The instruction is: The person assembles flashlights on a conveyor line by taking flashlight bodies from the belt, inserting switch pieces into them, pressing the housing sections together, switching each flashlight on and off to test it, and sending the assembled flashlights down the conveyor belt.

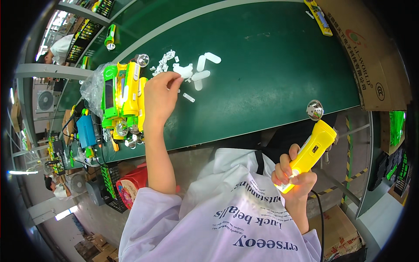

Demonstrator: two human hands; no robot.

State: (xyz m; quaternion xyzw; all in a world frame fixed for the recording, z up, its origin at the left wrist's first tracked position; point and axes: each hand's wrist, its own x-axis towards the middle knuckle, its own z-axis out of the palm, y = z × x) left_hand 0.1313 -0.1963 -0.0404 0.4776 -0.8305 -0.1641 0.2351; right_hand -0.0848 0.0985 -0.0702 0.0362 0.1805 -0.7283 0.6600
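Note:
My left hand reaches over the green table, thumb and fingertips pinched together at the edge of a heap of small white plastic pieces. Whether a piece sits between the fingertips is hidden. Several flat white oval pieces lie just beyond and to the right. My right hand is wrapped round a yellow flashlight body, tilted in front of my shirt, off the table's near edge. From its upper end a round, shiny reflector sticks out, apart from the housing.
Left of my left hand, yellow and green flashlight bodies are stacked with loose reflectors, beside a clear plastic bag. A large cardboard box stands at the right. A blue device and cables lie at the far left. Other people sit farther off.

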